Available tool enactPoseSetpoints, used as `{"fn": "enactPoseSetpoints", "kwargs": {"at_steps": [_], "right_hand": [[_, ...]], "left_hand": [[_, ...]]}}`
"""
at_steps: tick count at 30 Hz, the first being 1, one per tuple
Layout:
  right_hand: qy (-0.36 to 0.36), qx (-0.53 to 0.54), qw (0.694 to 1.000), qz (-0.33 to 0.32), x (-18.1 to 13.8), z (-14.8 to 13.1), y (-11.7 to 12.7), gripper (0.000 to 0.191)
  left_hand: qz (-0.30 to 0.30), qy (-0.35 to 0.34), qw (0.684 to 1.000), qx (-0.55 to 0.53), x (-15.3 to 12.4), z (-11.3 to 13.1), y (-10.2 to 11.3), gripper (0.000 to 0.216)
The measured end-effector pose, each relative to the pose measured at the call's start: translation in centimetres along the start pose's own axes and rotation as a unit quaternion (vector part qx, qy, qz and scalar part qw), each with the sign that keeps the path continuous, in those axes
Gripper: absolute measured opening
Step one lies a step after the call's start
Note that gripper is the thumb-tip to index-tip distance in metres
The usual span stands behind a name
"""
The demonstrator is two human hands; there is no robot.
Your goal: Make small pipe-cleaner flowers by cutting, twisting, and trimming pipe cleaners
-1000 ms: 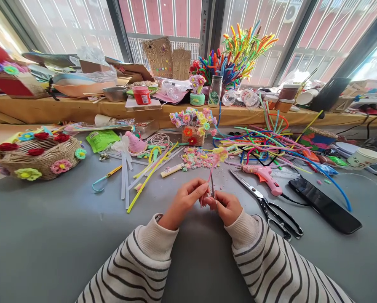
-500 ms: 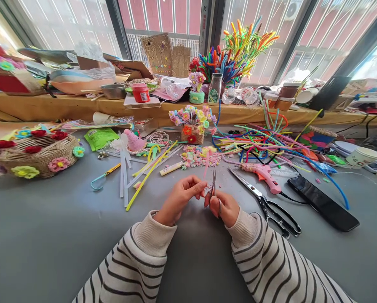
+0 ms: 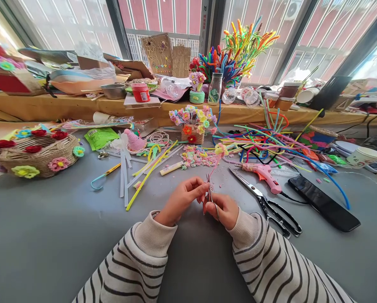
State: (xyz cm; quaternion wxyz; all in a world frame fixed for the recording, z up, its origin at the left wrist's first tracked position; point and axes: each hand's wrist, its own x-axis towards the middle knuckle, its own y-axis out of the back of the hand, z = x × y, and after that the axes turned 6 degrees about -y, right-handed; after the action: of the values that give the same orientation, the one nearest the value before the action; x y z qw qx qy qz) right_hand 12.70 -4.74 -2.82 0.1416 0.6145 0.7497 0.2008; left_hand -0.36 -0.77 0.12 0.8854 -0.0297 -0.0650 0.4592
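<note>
My left hand (image 3: 186, 195) is closed in a pinch on the lower end of a pipe-cleaner flower (image 3: 220, 150). The flower has a yellow and pink head, and its pink stem slants up and to the right from my fingertips. Held in my right hand (image 3: 223, 209), a pair of small scissors (image 3: 209, 190) points upward with its blades beside the stem and my left fingertips. Whether the blades touch the stem, I cannot tell. Just beyond both hands lies a heap of pastel fuzzy clippings (image 3: 197, 156).
Black-handled shears (image 3: 260, 198), a pink glue gun (image 3: 264, 173) and a phone (image 3: 324, 203) lie to the right. Loose pipe cleaners (image 3: 270, 141) spread behind them. Glue sticks (image 3: 122, 172) and a twine basket (image 3: 43, 155) are left. A small flower pot (image 3: 192, 134) stands behind the clippings.
The pink stem has swung to lean right, and the flower head, blurred before, now shows clearly. The scissors have shifted slightly left and tilted toward my left fingers.
</note>
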Motion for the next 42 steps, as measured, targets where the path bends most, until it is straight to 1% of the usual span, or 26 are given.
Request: {"fn": "enactPoseSetpoints", "kwargs": {"at_steps": [3, 6, 9, 11, 13, 17, 20, 22, 25, 27, 31, 34, 38, 40, 42], "right_hand": [[-0.012, -0.004, 1.0, 0.025, 0.03, -0.12, -0.01, 0.048], [-0.023, -0.024, 0.996, 0.078, 0.08, -0.05, -0.12, 0.042], [-0.014, -0.034, 0.992, 0.12, 0.13, 0.25, -0.24, 0.041], [-0.01, -0.032, 0.991, 0.133, 0.16, 0.44, -0.28, 0.04], [-0.009, -0.018, 0.992, 0.123, 0.19, 0.53, -0.3, 0.04], [0.005, 0.014, 0.998, 0.058, 0.22, 0.39, -0.34, 0.048], [0.013, 0.021, 0.999, 0.032, 0.16, 0.12, -0.26, 0.052], [0.011, 0.034, 0.999, 0.032, 0.11, 0.01, -0.12, 0.052], [-0.001, 0.052, 0.997, 0.058, 0.07, 0.04, 0.08, 0.049], [-0.005, 0.067, 0.996, 0.065, 0.12, 0.2, 0.11, 0.047], [0.019, 0.101, 0.994, 0.025, 0.26, 0.62, -0.12, 0.047], [0.018, 0.093, 0.995, 0.009, 0.28, 0.76, -0.32, 0.047], [0.017, 0.085, 0.996, 0.008, 0.18, 0.65, -0.35, 0.047], [0.016, 0.071, 0.997, 0.014, 0.12, 0.55, -0.29, 0.048], [0.008, 0.048, 0.998, 0.035, 0.07, 0.45, -0.27, 0.047]], "left_hand": [[-0.012, 0.008, 1.0, -0.006, 0.0, -0.04, -0.07, 0.021], [0.0, 0.006, 1.0, -0.008, 0.04, -0.09, -0.04, 0.022], [0.003, 0.006, 1.0, -0.008, 0.06, -0.04, 0.03, 0.022], [0.003, 0.005, 1.0, -0.006, 0.06, 0.01, 0.07, 0.022], [0.002, 0.002, 1.0, 0.003, 0.05, -0.01, 0.1, 0.023], [0.0, -0.014, 0.999, 0.041, 0.06, -0.18, 0.08, 0.022], [-0.004, -0.027, 0.997, 0.074, 0.02, -0.26, -0.02, 0.022], [-0.016, -0.03, 0.996, 0.087, -0.04, -0.28, -0.08, 0.022], [-0.033, -0.04, 0.994, 0.093, -0.13, -0.32, -0.15, 0.023], [-0.033, -0.047, 0.994, 0.096, -0.17, -0.35, -0.16, 0.022], [-0.01, -0.05, 0.994, 0.092, -0.13, -0.35, -0.13, 0.021], [-0.002, -0.053, 0.995, 0.082, -0.09, -0.28, -0.18, 0.021], [-0.017, -0.053, 0.995, 0.08, -0.2, -0.13, -0.31, 0.021], [-0.024, -0.052, 0.995, 0.083, -0.27, -0.12, -0.33, 0.022], [-0.026, -0.055, 0.995, 0.082, -0.29, -0.18, -0.29, 0.022]]}}
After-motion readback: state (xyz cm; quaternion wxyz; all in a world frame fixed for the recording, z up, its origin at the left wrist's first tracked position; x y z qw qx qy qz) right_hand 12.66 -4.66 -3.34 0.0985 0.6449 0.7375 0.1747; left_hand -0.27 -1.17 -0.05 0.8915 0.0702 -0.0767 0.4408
